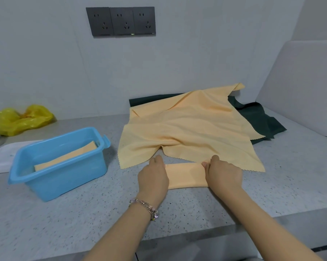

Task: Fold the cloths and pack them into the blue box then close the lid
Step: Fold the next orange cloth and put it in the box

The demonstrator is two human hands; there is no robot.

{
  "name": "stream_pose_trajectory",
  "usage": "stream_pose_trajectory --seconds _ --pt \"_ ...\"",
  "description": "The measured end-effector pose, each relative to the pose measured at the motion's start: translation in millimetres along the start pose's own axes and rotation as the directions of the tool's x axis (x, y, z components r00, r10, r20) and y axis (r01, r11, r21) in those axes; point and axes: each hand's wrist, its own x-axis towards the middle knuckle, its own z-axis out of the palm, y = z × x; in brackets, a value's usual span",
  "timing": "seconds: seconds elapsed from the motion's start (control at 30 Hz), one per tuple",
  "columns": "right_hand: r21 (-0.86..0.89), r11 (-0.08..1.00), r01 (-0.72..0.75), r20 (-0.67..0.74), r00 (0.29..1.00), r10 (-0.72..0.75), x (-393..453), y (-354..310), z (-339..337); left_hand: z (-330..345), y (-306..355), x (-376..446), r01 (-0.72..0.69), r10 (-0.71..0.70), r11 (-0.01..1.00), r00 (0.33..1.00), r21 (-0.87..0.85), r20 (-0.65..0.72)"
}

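Orange cloth folded into a narrow strip [185,176] lies on the speckled counter [83,213] between our two hands, our left hand [153,175] curled on its left end and our right hand [223,175] pinching its right end, so both hands hold the same piece. Just behind it an unfolded orange cloth [187,129] sprawls over a dark green cloth [262,119], its scalloped edge touching the strip. If we lift carelessly toward the blue box [61,176], where one folded orange cloth [65,159] already rests, the slippery layers may spring open or drag the loose cloth along.
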Motion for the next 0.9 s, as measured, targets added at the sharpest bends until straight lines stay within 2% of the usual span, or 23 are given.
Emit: stream_pose_trajectory --seconds 0.2,0.3,0.47,0.53,0.67,0.73,0.9 --pt "0.023 0.999 -0.044 -0.066 0.997 0.045 -3.4 1.0 7.4 8.0 -13.4 4.6 0.000 0.001 0.998 1.000 0.062 -0.024" --pt "0.080 0.995 -0.054 -0.066 0.996 0.060 -3.6 4.1 10.9 11.2 -15.2 5.4 0.019 -0.019 1.000 0.999 -0.002 -0.033" --pt "0.278 0.960 -0.039 -0.094 0.993 0.067 -4.4 3.9 7.2 5.4 -14.6 3.2 0.011 -0.019 0.986 0.999 -0.168 -0.045" --pt "0.430 0.902 -0.034 -0.114 0.989 0.092 -9.1 3.7 0.7 -1.0 -14.0 -1.3 0.010 -0.029 0.953 0.998 -0.301 -0.058" --pt "0.756 0.651 0.062 -0.134 0.989 0.062 -22.7 -1.9 -12.6 -17.5 -21.3 -10.3 0.026 -0.101 0.808 0.990 -0.589 -0.095" --pt "0.818 0.557 0.143 -0.179 0.984 0.009 -26.4 -12.9 -24.3 -33.0 -31.4 -14.0 -0.026 -0.095 0.790 0.982 -0.613 -0.164" --pt "0.826 0.475 0.303 -0.261 0.953 -0.153 -27.6 -52.4 -57.4 -80.6 -68.4 -18.7 -0.124 -0.076 0.798 0.950 -0.590 -0.302"
